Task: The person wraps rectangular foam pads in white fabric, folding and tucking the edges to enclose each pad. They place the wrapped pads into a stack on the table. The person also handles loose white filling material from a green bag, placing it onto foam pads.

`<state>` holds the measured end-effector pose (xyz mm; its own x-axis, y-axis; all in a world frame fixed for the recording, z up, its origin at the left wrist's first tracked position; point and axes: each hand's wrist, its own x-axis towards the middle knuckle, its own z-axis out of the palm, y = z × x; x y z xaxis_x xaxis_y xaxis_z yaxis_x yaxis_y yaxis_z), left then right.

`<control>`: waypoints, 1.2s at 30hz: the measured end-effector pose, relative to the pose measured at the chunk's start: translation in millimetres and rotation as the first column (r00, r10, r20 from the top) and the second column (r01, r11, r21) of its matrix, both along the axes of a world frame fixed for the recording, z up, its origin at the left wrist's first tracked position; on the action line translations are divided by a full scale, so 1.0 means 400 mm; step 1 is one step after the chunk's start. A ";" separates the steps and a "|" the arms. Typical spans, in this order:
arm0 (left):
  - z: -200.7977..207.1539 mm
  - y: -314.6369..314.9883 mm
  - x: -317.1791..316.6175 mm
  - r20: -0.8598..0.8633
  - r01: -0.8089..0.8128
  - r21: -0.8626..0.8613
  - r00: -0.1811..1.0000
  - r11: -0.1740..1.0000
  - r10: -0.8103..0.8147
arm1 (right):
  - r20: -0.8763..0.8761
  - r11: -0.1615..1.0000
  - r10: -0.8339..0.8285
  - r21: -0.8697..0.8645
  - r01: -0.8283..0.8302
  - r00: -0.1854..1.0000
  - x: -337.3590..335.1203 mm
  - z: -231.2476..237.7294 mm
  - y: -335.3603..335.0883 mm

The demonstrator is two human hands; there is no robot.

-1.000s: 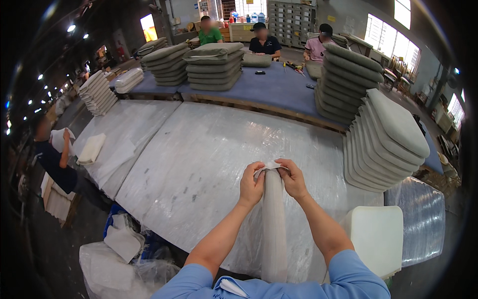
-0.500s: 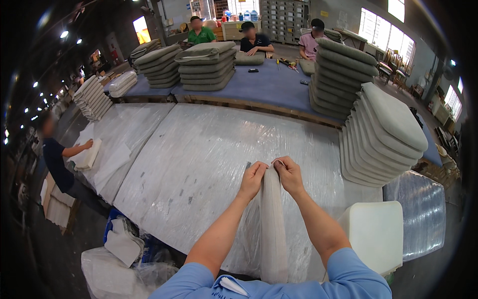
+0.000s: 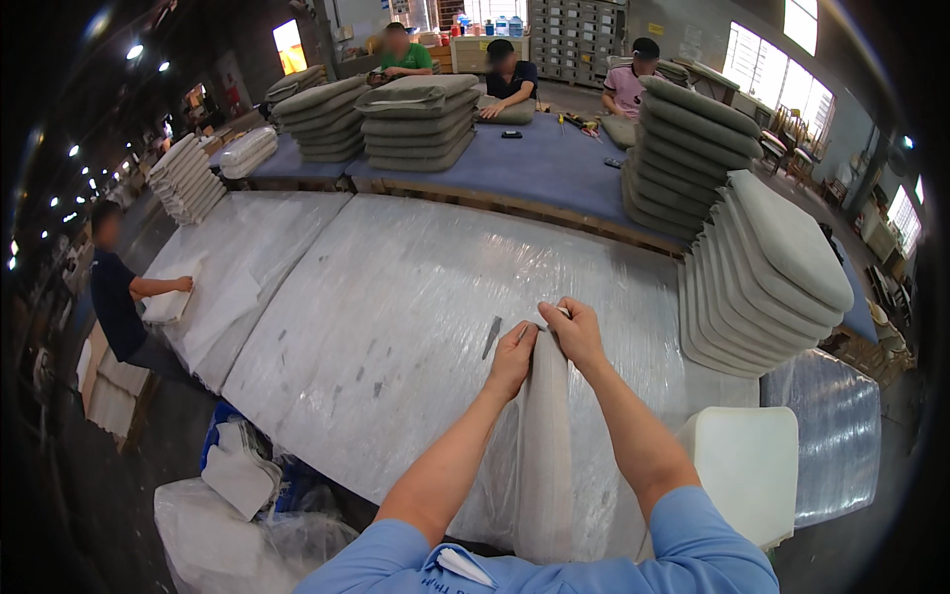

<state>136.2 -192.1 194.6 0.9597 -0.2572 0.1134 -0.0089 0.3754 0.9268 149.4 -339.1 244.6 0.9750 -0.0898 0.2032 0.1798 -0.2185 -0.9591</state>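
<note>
I see 2 hands pinching the far end of a grey fabric cushion cover, which stands on edge between my forearms on the plastic-covered table. Left hand closes on its left side; right hand closes on its top corner. Right of the grip leans a stack of grey cushions; nearer me sits a white foam block.

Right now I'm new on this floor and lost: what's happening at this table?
A person in blue sleeves stands a grey cushion on edge on the plastic-covered table. The left hand and right hand pinch its far end. Finished grey cushions are stacked on the right, with a white foam block near the table's edge.
</note>
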 end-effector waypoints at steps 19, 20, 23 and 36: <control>0.007 -0.032 -0.025 -0.015 -0.199 0.081 0.980 0.977 0.201 | -0.068 0.999 0.030 0.021 -0.028 0.997 0.060 -0.029 -0.010; 0.010 -0.037 -0.027 0.000 -0.230 0.082 0.973 0.970 0.231 | -0.080 0.976 0.091 0.204 -0.073 0.993 0.043 -0.035 -0.028; 0.014 -0.047 -0.049 0.103 -0.391 0.169 0.920 0.905 0.379 | -0.098 0.875 0.201 0.466 -0.133 0.975 -0.018 -0.045 -0.026; 0.053 -0.058 0.046 0.486 -0.543 0.313 0.797 0.779 0.360 | -0.198 0.873 0.215 0.477 -0.097 0.956 -0.047 -0.090 -0.070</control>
<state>154.8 -215.1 215.9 0.8740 0.0864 0.4783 -0.4574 -0.1861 0.8695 130.4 -367.1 208.7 0.9972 0.0420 -0.0618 -0.0709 0.2673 -0.9610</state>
